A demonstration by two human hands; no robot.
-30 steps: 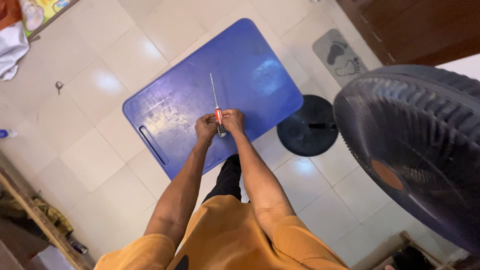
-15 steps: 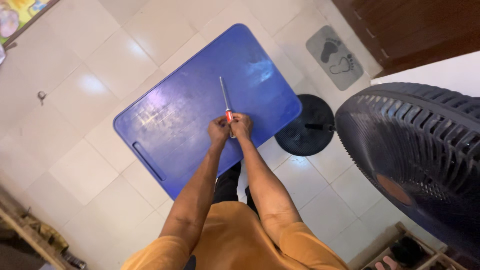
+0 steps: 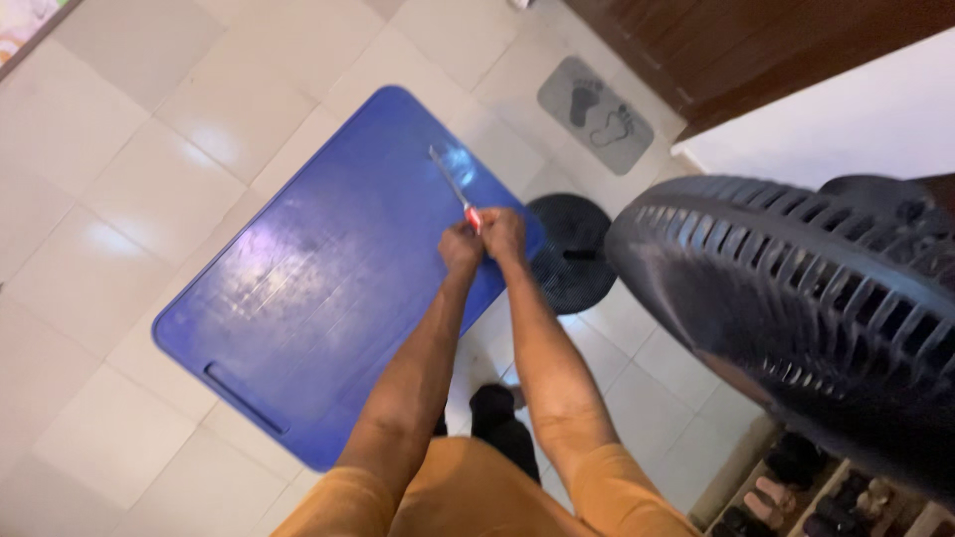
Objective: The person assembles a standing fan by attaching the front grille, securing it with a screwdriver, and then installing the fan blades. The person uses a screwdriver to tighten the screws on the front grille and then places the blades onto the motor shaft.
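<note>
The screwdriver [image 3: 456, 189] is clasped by left hand [image 3: 461, 249] and right hand [image 3: 503, 235], its shaft pointing away over the blue lid [image 3: 328, 278].

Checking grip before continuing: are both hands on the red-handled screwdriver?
Touching. The head view shows the left hand and right hand closed around the red-handled screwdriver.

Both hands, the left hand [image 3: 460, 247] and right hand [image 3: 504, 235], hold a thin metal screwdriver with a red handle [image 3: 454, 187] over a big blue plastic board [image 3: 328, 288].
</note>
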